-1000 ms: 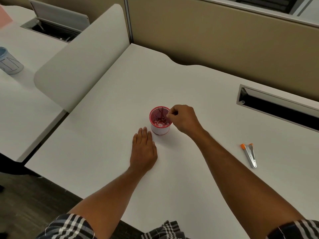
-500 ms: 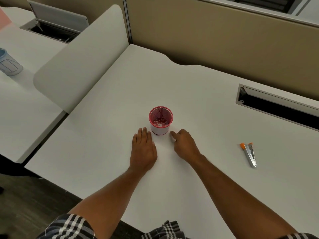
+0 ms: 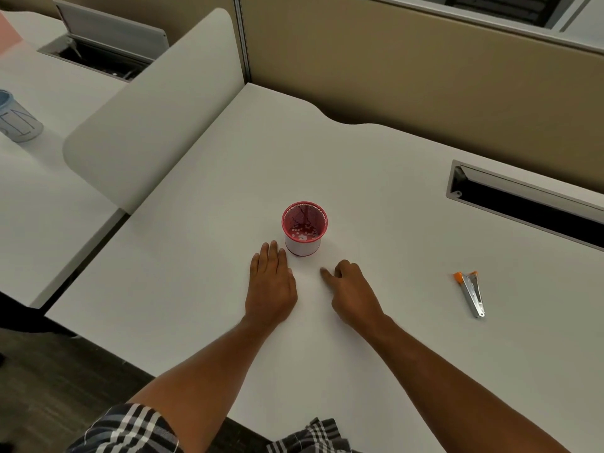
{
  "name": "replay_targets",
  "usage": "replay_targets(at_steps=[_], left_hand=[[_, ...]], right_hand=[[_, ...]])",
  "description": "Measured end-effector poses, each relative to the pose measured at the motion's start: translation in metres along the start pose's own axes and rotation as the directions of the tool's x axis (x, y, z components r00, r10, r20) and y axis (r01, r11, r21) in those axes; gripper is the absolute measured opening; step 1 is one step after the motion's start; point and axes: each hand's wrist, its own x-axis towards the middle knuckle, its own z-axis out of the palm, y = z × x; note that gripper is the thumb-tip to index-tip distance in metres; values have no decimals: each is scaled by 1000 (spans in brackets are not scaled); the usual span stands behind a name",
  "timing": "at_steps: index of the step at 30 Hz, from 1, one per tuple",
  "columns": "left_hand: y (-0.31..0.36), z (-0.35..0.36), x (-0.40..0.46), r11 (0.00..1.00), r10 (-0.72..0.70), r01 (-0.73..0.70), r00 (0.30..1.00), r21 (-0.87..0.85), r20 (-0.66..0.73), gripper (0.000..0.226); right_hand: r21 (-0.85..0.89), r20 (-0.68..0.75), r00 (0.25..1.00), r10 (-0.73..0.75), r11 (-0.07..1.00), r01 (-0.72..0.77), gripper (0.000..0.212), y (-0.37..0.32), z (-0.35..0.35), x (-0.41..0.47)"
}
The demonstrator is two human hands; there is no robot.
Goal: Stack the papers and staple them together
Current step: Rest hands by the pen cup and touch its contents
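While my flat left hand (image 3: 271, 286) is resting at centre frame, I'm pointing my empty, half-curled right hand (image 3: 353, 292); reaching right for the stapler (image 3: 472, 294) seems best.

Both hands, left (image 3: 273, 282) and right (image 3: 351, 291), rest on the desk (image 3: 196, 289) before a red cup (image 3: 304, 228).

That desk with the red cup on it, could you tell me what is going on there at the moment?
A person has both hands on the white desk, holding nothing. The left hand lies flat just in front of the red mesh cup; the right hand rests beside it, forefinger stretched out and the other fingers loosely curled. A small stapler with an orange tip lies untouched off to the right. No papers can be made out on the desk, so no stapling has begun.
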Motion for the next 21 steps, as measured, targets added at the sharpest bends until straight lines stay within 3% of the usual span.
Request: replay_targets(at_steps=[3,6,8,11,21], left_hand=[[-3,4,-1,1000,8,-8,999,-6,-32,52],[-1,4,-1,1000,8,-8,999,3,-32,52],[-2,5,-1,1000,7,-7,999,1,-36,52],[-2,5,0,1000,7,-6,999,8,-35,53],[-2,6,1,1000,-2,2,1000,18,-29,52]], right_hand=[[164,-48,997,62,985,-54,38,4,-1,-7],[372,-97,966,239,909,-187,34,11,-11,-5],[419,-123,949,289,882,-214,27,10,-17,-5],[315,-123,969,216,934,-169,18,8,-16,-3],[25,-149,989,-7,1000,11,24,-3,-3,2]])
